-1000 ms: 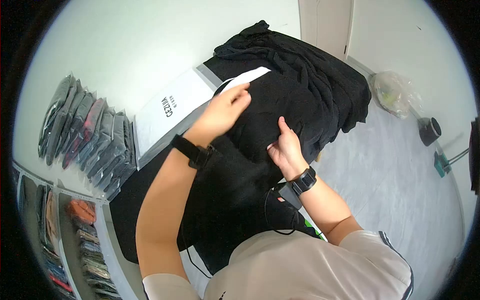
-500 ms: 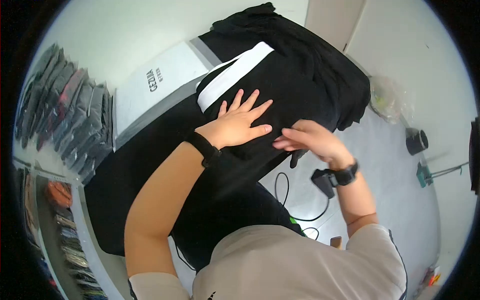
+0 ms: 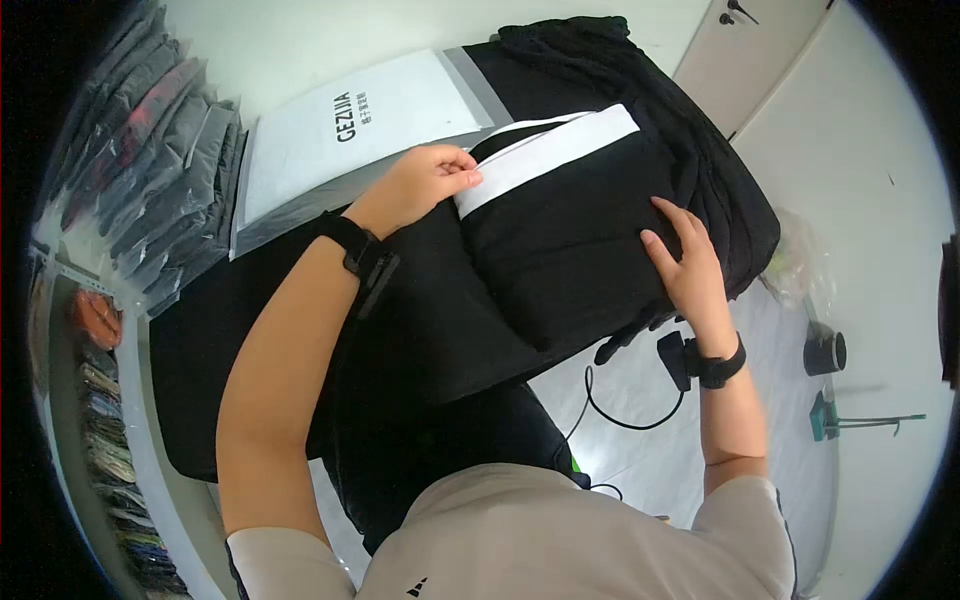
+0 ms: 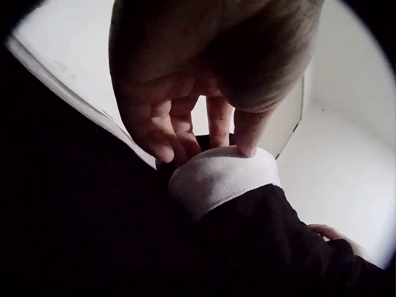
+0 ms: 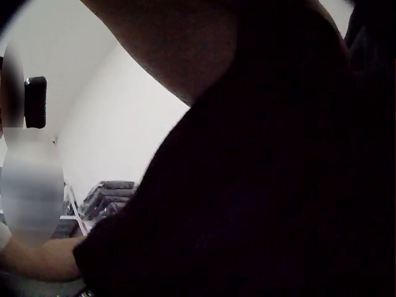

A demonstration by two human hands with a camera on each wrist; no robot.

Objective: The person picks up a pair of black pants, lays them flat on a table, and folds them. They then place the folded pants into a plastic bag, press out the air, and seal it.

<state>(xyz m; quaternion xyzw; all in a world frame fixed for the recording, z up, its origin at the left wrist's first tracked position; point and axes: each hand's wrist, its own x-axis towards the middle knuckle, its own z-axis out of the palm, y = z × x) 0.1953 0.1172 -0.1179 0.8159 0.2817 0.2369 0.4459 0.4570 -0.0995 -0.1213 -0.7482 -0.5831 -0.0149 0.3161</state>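
A black garment point(image 3: 570, 240) with a white band point(image 3: 560, 160) along one edge lies on the black-covered table. My left hand point(image 3: 425, 180) pinches the near corner of the white band between thumb and fingers; in the left wrist view the thumb and fingers of the hand point(image 4: 210, 68) grip the white edge point(image 4: 223, 176). My right hand point(image 3: 690, 265) rests on the garment's right part, thumb and fingers spread. In the right wrist view dark cloth point(image 5: 247, 185) covers most of the picture, and the fingers are hidden.
White printed packages point(image 3: 360, 120) in clear plastic lie behind the left hand. Bagged dark garments point(image 3: 150, 170) are stacked at the left, above a shelf point(image 3: 140, 400) of folded clothes. More black cloth point(image 3: 570, 45) is bunched at the back. A cable point(image 3: 640, 428) hangs by the right wrist.
My left hand has gone from lying flat on the cloth to pinching the band's corner. My right hand has moved right onto the garment. The white band now lies flatter and further right.
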